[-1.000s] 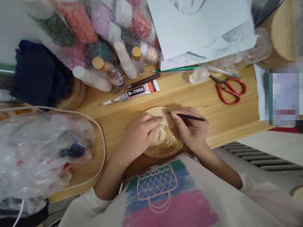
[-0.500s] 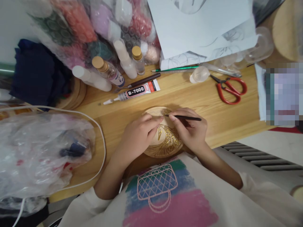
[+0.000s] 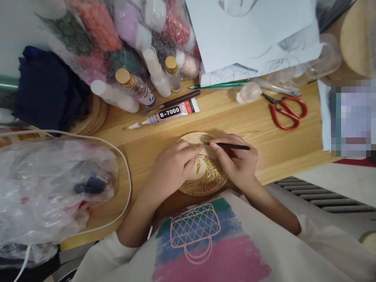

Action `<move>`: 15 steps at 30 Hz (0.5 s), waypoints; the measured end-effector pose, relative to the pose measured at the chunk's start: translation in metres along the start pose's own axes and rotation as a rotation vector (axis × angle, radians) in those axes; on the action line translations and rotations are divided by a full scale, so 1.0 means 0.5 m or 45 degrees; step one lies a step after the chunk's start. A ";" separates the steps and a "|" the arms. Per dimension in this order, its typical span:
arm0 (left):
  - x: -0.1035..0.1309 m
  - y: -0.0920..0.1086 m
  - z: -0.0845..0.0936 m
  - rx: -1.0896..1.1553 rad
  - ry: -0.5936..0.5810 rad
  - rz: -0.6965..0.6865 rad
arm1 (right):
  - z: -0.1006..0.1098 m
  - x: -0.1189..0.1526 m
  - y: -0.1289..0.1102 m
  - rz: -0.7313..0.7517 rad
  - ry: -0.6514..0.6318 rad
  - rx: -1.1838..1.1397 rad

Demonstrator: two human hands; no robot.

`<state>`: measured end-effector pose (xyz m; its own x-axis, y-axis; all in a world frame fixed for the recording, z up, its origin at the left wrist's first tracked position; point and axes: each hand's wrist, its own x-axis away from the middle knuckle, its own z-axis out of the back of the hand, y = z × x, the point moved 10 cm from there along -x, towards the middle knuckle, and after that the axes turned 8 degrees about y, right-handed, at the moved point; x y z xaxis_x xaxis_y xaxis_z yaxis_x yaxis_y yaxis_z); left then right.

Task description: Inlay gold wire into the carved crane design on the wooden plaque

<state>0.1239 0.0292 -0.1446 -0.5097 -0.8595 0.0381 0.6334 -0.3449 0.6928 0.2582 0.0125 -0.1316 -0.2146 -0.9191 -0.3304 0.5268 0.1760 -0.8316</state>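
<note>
A round pale wooden disc (image 3: 190, 137) lies on the table in front of me, with a bird-like design in gold wire (image 3: 213, 172) over its lower part and faint drawn lines near the top. My right hand (image 3: 239, 160) is closed around a slim black pointed tool (image 3: 235, 146), perhaps tweezers. The tool's tip points left, just above the disc. My left hand (image 3: 173, 168) rests across the disc's left side, fingers drawn together, fingertips touching or nearly touching the tool's tip. Anything between those fingertips is too small to make out.
Behind the disc lie a B-7000 glue tube (image 3: 173, 112) and a dark-handled tool (image 3: 182, 99). Bottles (image 3: 136, 88) stand farther back. Red-handled pliers (image 3: 286, 113) and paper sheets (image 3: 255, 35) are right. A plastic bag (image 3: 53, 192) and white cable (image 3: 129, 184) are left.
Both hands and the black tool keep almost the same position on the disc. The whole view has shifted very slightly.
</note>
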 end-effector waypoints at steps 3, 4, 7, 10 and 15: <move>0.000 0.000 -0.003 -0.008 -0.008 -0.002 | 0.000 0.001 -0.002 0.012 -0.002 0.016; 0.000 0.000 -0.003 -0.013 -0.008 -0.001 | 0.000 0.001 -0.002 0.015 -0.005 0.017; 0.000 0.000 -0.003 -0.027 0.005 -0.007 | -0.001 0.001 -0.003 0.015 -0.010 0.018; 0.000 0.000 -0.002 -0.030 0.008 -0.013 | 0.001 0.000 -0.003 0.004 0.008 0.030; 0.000 0.001 -0.003 -0.064 0.004 -0.015 | -0.001 -0.001 -0.004 -0.009 0.007 0.060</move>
<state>0.1248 0.0286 -0.1454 -0.5153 -0.8565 0.0277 0.6558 -0.3733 0.6562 0.2569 0.0128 -0.1299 -0.2231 -0.9183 -0.3269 0.5632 0.1523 -0.8122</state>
